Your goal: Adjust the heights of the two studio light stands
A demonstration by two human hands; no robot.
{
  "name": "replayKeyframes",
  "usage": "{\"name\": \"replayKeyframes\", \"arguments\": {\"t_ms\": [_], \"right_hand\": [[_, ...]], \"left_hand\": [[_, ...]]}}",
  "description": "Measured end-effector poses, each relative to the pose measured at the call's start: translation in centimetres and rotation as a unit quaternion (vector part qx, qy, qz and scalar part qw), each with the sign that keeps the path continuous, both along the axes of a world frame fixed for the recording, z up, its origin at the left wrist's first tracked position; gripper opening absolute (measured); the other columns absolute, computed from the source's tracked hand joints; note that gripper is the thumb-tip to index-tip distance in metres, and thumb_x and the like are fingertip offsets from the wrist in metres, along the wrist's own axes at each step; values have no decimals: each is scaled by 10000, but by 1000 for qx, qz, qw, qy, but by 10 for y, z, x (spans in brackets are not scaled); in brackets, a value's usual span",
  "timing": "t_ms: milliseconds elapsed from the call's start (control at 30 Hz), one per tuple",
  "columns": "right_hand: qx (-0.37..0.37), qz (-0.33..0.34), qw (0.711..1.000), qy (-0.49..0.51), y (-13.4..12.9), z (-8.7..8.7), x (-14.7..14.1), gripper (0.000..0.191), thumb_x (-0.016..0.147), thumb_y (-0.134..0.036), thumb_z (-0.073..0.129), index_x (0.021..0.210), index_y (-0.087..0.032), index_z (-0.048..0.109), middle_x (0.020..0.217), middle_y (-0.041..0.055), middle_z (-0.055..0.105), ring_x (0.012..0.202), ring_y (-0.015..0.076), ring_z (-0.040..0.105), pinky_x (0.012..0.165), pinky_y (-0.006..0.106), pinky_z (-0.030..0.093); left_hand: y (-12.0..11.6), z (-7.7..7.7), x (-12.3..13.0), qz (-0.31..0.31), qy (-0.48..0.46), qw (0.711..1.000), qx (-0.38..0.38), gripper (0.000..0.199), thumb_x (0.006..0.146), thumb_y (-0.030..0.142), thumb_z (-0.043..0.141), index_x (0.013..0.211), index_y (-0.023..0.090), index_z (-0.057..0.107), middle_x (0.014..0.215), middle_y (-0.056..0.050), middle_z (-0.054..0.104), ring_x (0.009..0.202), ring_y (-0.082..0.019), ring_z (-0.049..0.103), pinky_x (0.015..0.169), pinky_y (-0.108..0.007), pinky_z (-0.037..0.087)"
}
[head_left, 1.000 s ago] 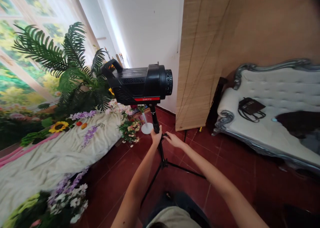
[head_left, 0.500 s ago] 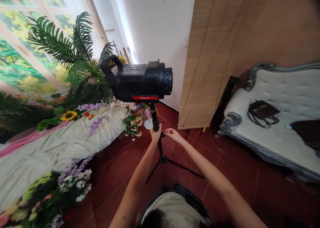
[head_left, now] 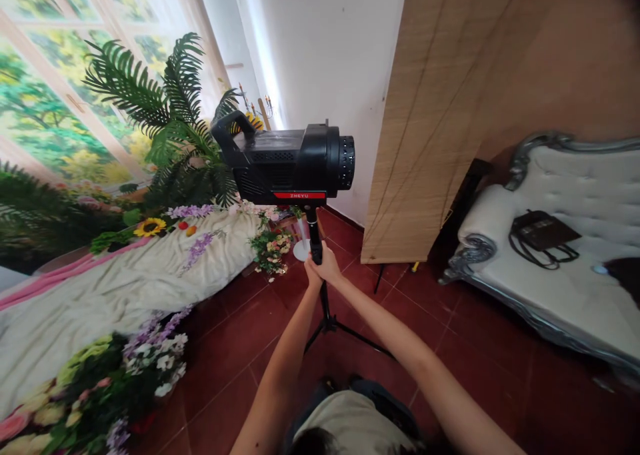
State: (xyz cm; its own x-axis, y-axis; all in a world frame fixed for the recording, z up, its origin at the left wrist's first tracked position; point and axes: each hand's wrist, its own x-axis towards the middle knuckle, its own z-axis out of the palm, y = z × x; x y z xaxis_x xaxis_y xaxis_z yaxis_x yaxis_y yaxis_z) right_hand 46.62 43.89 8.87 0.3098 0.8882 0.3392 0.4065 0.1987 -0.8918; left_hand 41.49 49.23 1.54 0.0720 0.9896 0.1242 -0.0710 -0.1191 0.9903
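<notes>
A black studio light [head_left: 287, 162] with a red label strip and a carrying handle sits on top of a black light stand [head_left: 325, 302]. My left hand [head_left: 313, 269] is wrapped round the stand's pole, below the light. From the other side my right hand [head_left: 328, 262] closes on the same pole, close against the left. The fingers partly hide the pole's joint. Lower down, the stand's legs spread over the red tiled floor [head_left: 225, 348].
At left lies a cream cloth [head_left: 220, 255] with flowers; a palm plant [head_left: 165, 108] rises behind. A woven blind [head_left: 410, 142] hangs beyond the light, near the white wall. On the right, a tufted sofa [head_left: 595, 275] bears a dark bag [head_left: 545, 235].
My right hand has moved left from beside the pole and now grips it next to my left hand. The whole view has shifted slightly, with the light appearing further right.
</notes>
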Motion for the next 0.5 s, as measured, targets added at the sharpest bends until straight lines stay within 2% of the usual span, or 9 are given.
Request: {"name": "replayKeyframes", "arguments": {"t_ms": [67, 100, 200, 300, 500], "right_hand": [[29, 68, 997, 1, 5, 4, 8, 296, 727, -227, 584, 1009, -208, 495, 949, 47, 620, 868, 188, 577, 831, 326, 451], [42, 99, 994, -4, 6, 7, 14, 273, 727, -231, 584, 989, -204, 510, 945, 42, 626, 870, 183, 582, 829, 318, 454], [51, 144, 988, -29, 8, 22, 28, 237, 729, -278, 595, 938, -184, 534, 894, 27, 631, 821, 164, 590, 786, 292, 462], [43, 126, 990, -52, 8, 38, 29, 274, 730, -304, 598, 962, -183, 515, 830, 3, 620, 708, 137, 577, 688, 254, 456], [76, 25, 993, -88, 11, 75, 17, 290, 739, -309, 593, 981, -189, 488, 714, -14, 577, 586, 127, 533, 571, 228, 406]], "left_hand": [[1, 1, 0, 16, 12, 1000, 12, 165, 784, 295, 516, 717, 147, 545, 751, -91, 620, 755, -182, 599, 755, -312, 495], [0, 2, 1, 5, 18, 1000, 23, 144, 752, 290, 544, 713, 152, 552, 740, -85, 626, 741, -184, 602, 735, -318, 499], [-2, 5, 2, -20, 26, 998, 53, 121, 671, 270, 588, 702, 153, 581, 711, -75, 644, 691, -184, 607, 668, -313, 502], [-5, 8, 1, -17, 33, 997, 61, 116, 628, 242, 588, 680, 140, 603, 681, -80, 652, 635, -181, 597, 603, -288, 482], [-5, 8, 0, -15, 62, 997, 45, 101, 610, 242, 609, 603, 152, 562, 582, -21, 601, 573, -151, 566, 559, -249, 454]]}}
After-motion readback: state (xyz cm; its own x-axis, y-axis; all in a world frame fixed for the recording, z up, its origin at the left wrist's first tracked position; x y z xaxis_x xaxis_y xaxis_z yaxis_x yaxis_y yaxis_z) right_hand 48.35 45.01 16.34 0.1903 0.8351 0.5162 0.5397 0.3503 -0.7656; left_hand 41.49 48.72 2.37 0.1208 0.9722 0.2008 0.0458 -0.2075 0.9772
